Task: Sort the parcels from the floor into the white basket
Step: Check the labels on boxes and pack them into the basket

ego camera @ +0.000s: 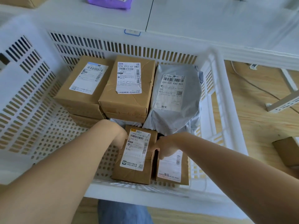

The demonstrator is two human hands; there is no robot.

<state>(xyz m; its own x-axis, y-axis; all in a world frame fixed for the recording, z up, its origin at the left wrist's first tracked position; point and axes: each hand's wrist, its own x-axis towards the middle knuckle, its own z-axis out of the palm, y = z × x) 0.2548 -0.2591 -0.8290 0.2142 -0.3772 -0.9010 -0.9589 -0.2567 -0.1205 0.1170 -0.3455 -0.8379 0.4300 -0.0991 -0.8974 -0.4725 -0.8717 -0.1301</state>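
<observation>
The white basket (29,97) fills the view, with several parcels inside. Two brown boxes (82,88) (127,91) and a grey mailer bag (174,101) lie along its far wall. Near the front rim a small brown box (137,157) with a white label stands between my hands. My left hand (120,136) presses its left side, fingers hidden behind it. My right hand (163,147) grips its right edge. Another labelled brown parcel (171,168) lies right beside it, partly under my right hand.
A white table (194,21) stands behind the basket with a purple bag (111,2) on it. On the wooden floor to the right lie a brown box (288,151), a cable and a white metal rail (283,104).
</observation>
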